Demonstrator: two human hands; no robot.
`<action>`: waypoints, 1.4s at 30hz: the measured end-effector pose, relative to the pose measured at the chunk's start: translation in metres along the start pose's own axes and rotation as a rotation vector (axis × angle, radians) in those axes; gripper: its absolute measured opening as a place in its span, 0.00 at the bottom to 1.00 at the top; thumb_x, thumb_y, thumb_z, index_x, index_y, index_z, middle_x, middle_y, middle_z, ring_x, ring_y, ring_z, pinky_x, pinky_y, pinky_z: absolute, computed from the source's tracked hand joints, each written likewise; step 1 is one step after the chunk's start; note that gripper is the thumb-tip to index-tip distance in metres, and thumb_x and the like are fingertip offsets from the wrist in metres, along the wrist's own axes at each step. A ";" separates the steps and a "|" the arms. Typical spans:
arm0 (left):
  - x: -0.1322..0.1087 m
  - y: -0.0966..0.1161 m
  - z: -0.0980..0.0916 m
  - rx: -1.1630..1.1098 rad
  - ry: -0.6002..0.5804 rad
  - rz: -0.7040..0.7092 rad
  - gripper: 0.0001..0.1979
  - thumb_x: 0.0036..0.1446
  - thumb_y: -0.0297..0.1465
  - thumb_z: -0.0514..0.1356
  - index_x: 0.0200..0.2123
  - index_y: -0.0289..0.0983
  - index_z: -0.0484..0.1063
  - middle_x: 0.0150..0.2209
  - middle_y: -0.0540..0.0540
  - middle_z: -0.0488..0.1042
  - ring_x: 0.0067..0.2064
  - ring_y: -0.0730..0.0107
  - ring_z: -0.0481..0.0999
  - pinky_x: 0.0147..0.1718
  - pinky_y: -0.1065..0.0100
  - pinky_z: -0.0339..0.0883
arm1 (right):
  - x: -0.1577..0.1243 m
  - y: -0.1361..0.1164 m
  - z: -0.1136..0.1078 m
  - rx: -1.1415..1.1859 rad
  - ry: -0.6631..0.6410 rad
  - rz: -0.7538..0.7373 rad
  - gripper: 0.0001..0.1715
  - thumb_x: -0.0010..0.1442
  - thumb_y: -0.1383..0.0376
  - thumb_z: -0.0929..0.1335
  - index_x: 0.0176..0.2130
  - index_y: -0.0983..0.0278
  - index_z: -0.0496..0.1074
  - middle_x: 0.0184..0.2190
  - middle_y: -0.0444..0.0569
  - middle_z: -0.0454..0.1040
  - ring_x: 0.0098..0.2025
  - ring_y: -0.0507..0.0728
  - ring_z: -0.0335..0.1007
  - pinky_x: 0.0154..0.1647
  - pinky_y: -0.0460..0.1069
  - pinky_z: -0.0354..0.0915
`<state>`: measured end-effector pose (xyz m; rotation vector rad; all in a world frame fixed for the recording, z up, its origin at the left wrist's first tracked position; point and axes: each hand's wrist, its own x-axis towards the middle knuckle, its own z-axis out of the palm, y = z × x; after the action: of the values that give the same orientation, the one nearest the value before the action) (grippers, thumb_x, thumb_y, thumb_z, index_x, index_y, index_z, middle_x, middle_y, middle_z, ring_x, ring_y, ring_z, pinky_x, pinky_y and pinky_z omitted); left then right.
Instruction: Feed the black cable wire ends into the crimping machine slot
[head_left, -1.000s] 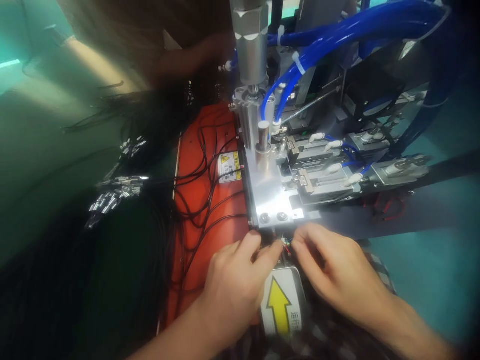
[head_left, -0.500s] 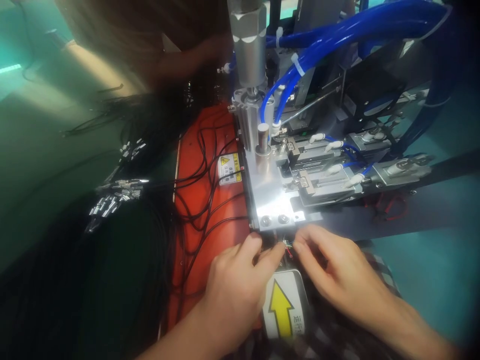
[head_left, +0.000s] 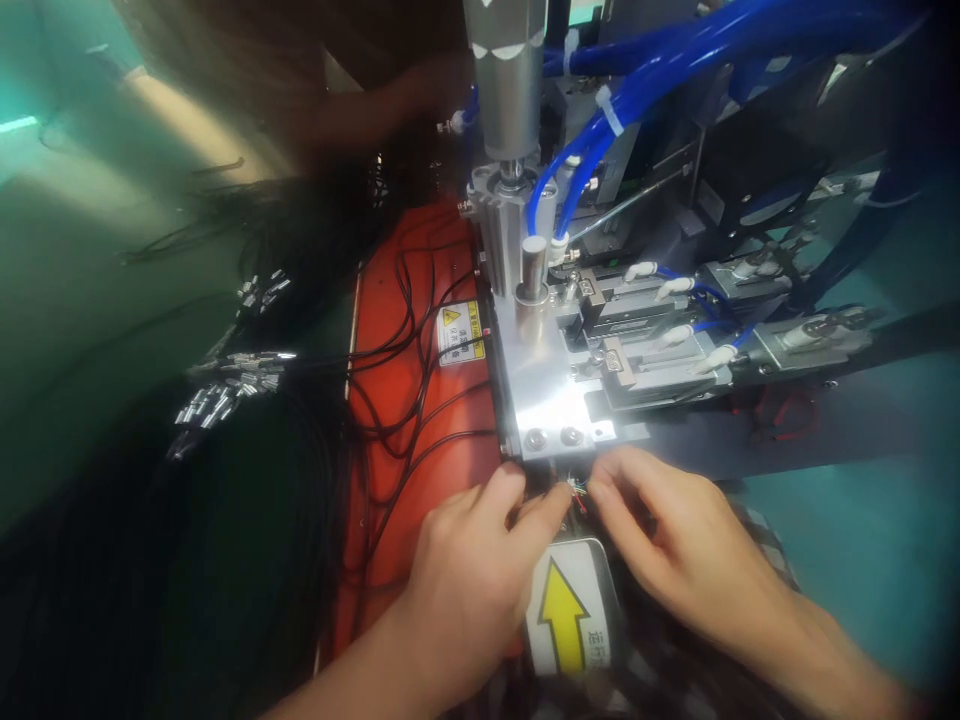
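Wires [head_left: 578,490] lie just beyond the metal block's [head_left: 544,400] near edge, long axes splaying rightward from the left hand [head_left: 480,550], red one slanting nearer. Right hand [head_left: 667,515] curls beside them (either hand's grip: cannot tell).

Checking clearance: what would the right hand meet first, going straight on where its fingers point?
The right hand would probably meet the thin coloured wires first, then the left hand beyond; depth there is hard to judge.
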<state>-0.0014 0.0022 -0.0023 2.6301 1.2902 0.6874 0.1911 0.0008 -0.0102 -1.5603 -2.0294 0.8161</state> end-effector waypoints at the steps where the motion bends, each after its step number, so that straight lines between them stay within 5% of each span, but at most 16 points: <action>1: 0.000 0.000 0.000 0.001 0.000 0.003 0.17 0.65 0.27 0.48 0.46 0.36 0.76 0.27 0.47 0.68 0.23 0.73 0.67 0.20 0.73 0.60 | 0.000 0.000 0.000 -0.019 0.010 -0.010 0.10 0.64 0.67 0.61 0.30 0.61 0.63 0.22 0.41 0.67 0.22 0.51 0.62 0.24 0.47 0.56; 20: 0.001 -0.001 -0.002 -0.018 -0.030 0.001 0.16 0.63 0.26 0.49 0.45 0.35 0.76 0.28 0.45 0.70 0.23 0.71 0.70 0.19 0.71 0.63 | 0.000 0.001 0.002 0.071 -0.024 0.032 0.11 0.65 0.66 0.60 0.30 0.61 0.63 0.23 0.42 0.68 0.23 0.52 0.63 0.24 0.47 0.58; 28: -0.003 -0.001 0.006 0.016 0.055 -0.016 0.18 0.65 0.27 0.46 0.45 0.38 0.75 0.27 0.47 0.68 0.22 0.72 0.68 0.19 0.72 0.60 | -0.003 0.007 0.004 0.033 0.002 0.070 0.11 0.65 0.64 0.60 0.30 0.61 0.63 0.22 0.41 0.67 0.21 0.51 0.62 0.23 0.47 0.58; 36: -0.006 0.000 0.007 0.013 0.048 -0.030 0.18 0.64 0.26 0.45 0.46 0.39 0.74 0.27 0.48 0.66 0.23 0.73 0.67 0.21 0.73 0.59 | -0.007 0.005 0.005 0.355 0.059 0.241 0.12 0.65 0.60 0.61 0.32 0.62 0.68 0.28 0.47 0.73 0.31 0.54 0.71 0.25 0.45 0.65; 42: -0.007 -0.001 0.009 -0.025 0.020 -0.033 0.17 0.64 0.27 0.47 0.47 0.38 0.73 0.28 0.47 0.66 0.25 0.72 0.67 0.22 0.72 0.60 | -0.003 -0.001 0.015 0.456 0.068 0.284 0.11 0.63 0.61 0.63 0.31 0.63 0.68 0.25 0.46 0.72 0.28 0.53 0.69 0.25 0.45 0.66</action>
<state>-0.0022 -0.0017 -0.0128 2.5829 1.3191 0.7216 0.1811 -0.0047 -0.0205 -1.5913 -1.4543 1.2135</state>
